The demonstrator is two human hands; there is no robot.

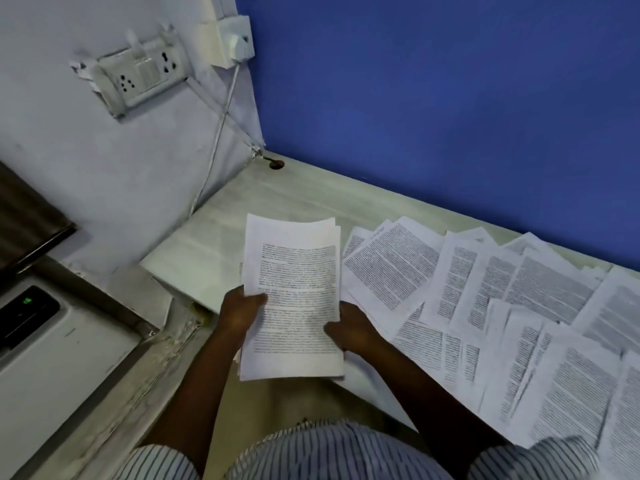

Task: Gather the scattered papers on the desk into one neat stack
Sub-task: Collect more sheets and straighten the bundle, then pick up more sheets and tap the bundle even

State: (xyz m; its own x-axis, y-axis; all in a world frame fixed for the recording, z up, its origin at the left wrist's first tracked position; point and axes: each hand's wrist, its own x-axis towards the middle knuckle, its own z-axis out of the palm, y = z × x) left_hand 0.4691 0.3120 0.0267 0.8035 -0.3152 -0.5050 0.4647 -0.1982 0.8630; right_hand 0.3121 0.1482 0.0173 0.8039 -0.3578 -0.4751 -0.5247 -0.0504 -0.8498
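Now, left hand [242, 310]: curled on stack [294, 306], thumb on top
right hand [349, 329]: gripping stack's right edge
papers [502, 306]: overlapping on desk [221, 237], right of stack

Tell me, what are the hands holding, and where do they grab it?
Both hands hold one stack of papers: left hand on its left edge, right hand on its right edge.

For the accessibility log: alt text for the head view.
A left hand and right hand grip the side edges of a bundle of printed sheets above a pale desk. Many more printed pages lie overlapping on the desk to the right, below a blue wall.
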